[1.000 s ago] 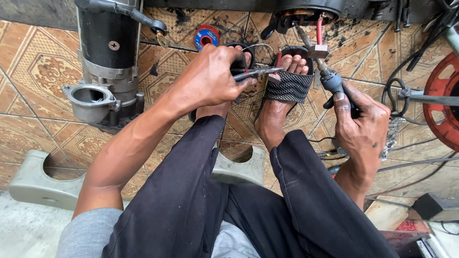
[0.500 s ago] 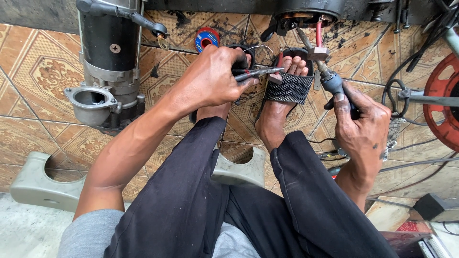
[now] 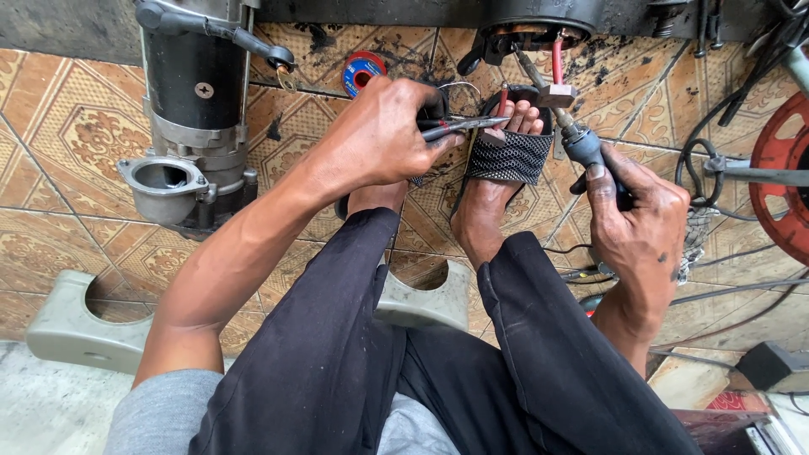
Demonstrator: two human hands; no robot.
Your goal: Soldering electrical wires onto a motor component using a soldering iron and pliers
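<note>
The left hand (image 3: 379,135) sits over the feet, fingers (image 3: 425,139) pressed together around the handles of slim metal long-nose pliers (image 3: 463,126), whose tips reach a short red-sleeved lead (image 3: 503,99) just above the toes. Compared with a moment ago almost nothing has shifted: the pliers sit in the same place, the head has only leaned a touch, so the hold looks steady rather than mid-move. The right hand (image 3: 645,223) has its fingers wrapped tight on the dark grip of a long-shafted soldering tool (image 3: 560,114), the shaft slanting up toward a small brown rectangular block on a red wire (image 3: 556,88) hanging from the round black motor housing (image 3: 539,21) at the wall. One foot wears a black mesh sandal (image 3: 510,156) on the patterned brown tile floor (image 3: 59,143). A grey-and-black cylindrical starter motor (image 3: 190,109) stands well to the left. Beside its lever lies a small round spool with a blue-and-red label (image 3: 364,72), flat on the tiles near the wall.
</note>
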